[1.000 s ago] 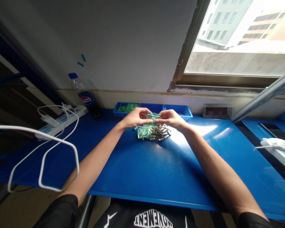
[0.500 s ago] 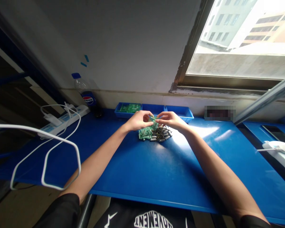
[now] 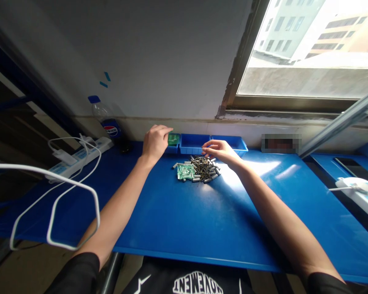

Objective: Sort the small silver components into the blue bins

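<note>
My left hand loosely curled over the green-filled bin, open right hand empty above the pin pile.

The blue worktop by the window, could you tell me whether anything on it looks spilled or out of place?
Yes: a loose pile of small metal parts and green boards lies heaped on the worktop, not in the blue trays behind. The right hand hovers over it.

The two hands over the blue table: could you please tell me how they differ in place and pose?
The left hand reaches over the leftmost blue plastic bin of green parts, knuckles up and fingers curled; the right hand hovers over the heap of dark metal pins, fingers spread. The left lies nearer the wall, the right nearer the person. Both are bare.
</note>
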The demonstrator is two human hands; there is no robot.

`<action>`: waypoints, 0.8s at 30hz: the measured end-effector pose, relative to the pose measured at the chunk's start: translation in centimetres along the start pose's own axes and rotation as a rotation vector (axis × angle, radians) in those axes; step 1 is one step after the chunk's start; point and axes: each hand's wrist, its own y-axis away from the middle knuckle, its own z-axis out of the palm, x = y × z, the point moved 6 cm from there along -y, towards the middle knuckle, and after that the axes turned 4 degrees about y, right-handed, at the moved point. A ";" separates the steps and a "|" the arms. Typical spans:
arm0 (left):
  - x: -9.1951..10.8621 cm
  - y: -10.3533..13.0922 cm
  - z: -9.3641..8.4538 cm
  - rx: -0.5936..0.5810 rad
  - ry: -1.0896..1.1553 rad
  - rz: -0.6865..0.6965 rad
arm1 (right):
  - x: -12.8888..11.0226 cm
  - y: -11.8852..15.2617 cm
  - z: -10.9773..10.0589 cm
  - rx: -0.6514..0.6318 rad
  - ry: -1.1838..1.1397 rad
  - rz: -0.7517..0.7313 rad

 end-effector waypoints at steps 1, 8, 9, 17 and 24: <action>-1.0 0.1 0.3 -0.030 -0.062 -0.021 | 0.0 0.0 0.1 -0.002 0.004 0.003; -4.2 1.1 2.7 -0.246 -0.224 -0.213 | -0.8 0.5 0.5 -0.020 0.005 0.025; -3.5 1.0 2.4 -0.220 -0.225 -0.192 | -0.8 0.6 0.5 -0.016 0.005 0.029; 3.7 2.5 4.7 -0.802 0.308 0.123 | -0.6 0.3 0.5 -0.011 0.004 0.018; 3.9 4.1 7.0 -0.876 0.247 0.138 | -0.6 0.4 0.5 -0.021 0.008 0.014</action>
